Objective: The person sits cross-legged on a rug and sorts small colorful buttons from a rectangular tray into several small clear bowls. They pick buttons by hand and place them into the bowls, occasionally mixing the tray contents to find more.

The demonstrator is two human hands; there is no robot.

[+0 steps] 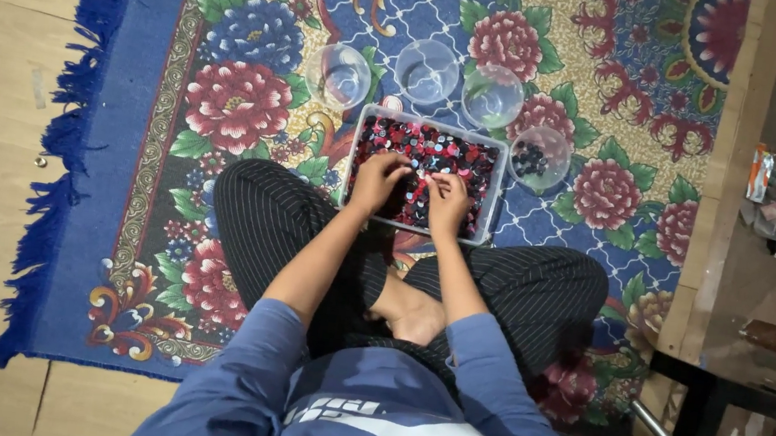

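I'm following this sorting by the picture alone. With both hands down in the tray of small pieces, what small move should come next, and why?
Probably lift the right hand toward the bowl to the tray's right. That bowl already holds some dark pieces, while the three other bowls look empty. Both hands, the left hand too, rest among the mixed red and dark pieces; whether either pinches one is unclear.

Both hands, left and right, dug into the tray of red and dark discs; four clear bowls arced from ten to two o'clock.
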